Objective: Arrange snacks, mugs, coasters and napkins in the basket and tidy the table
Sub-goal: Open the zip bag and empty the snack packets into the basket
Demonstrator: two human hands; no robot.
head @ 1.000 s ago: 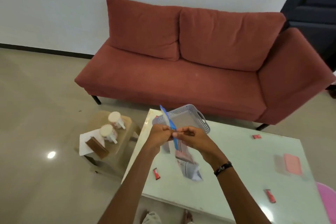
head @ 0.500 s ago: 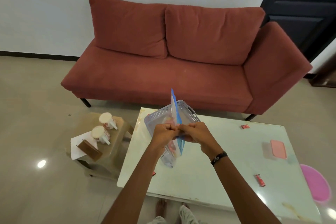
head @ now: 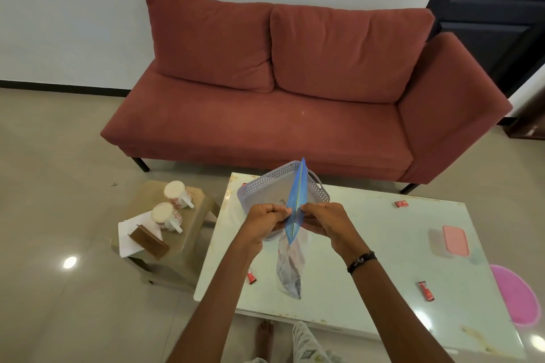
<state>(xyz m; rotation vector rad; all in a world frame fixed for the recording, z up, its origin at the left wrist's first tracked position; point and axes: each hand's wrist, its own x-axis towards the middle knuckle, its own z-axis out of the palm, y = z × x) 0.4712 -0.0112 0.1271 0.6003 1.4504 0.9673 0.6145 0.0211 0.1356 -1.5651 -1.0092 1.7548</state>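
Left hand [head: 267, 219]: our fingers pinch the bag [head: 295, 216] at its blue strip.
Right hand [head: 324, 219]: pinching the same strip from the other side.
Bag: held edge-on above the tabletop [head: 368, 247], its clear body hanging down (contents unclear).
Basket [head: 283, 186]: on the tabletop just behind our hands.
Mugs [head: 172, 209]: two, on the stool [head: 188, 247] left.

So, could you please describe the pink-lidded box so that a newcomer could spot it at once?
Start at the white table in front of the red sofa and look to its right side. The box lies flat there, well apart from the basket. It is the only pink-topped rectangle, far larger than the small red packets nearby.
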